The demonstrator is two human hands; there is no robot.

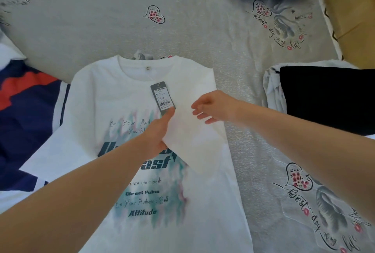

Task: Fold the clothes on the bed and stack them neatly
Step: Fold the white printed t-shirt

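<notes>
My left hand (157, 133) pinches the T-shirt's (113, 98) folded sleeve (194, 131) beside the tag (162, 98); right hand (213, 108) relaxed: I'd flatten the fold next.

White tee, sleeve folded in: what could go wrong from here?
1. The price tag lies loose on the white tee beside the folded sleeve; it may get trapped in the fold.
2. The left hand pinches only the sleeve's edge, while the right hand is open, so the sleeve could spring back.
</notes>
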